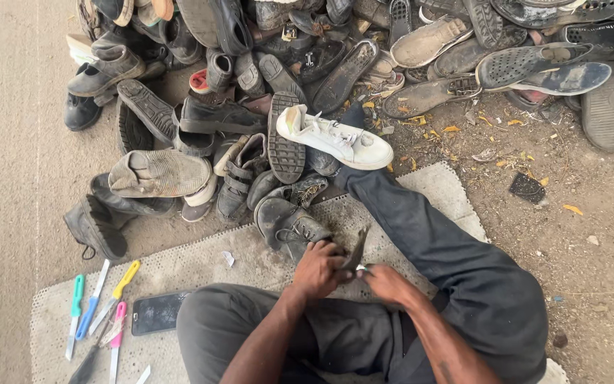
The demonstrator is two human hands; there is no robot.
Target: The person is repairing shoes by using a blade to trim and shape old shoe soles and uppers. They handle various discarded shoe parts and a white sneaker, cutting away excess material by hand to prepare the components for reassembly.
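Near the mat's (pixel 421 186) middle, my left hand (pixel 319 269) grips a dark sole piece (pixel 357 248); my right hand (pixel 386 283) pinches its lower end. It looks stiff, light, perhaps rubber; best held by edges.

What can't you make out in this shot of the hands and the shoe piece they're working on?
Head view, the only one:
- The dark shoe piece: its lower part is covered by both hands, so its full shape is unclear.
- Left hand: fingertips curl under, so the grip is hidden.
- Right hand: something small and pale at its fingertips is too small to identify.
- Shoe pile: cut off by the top edge.
- Knives on the mat: lower blades cut off by the bottom edge.
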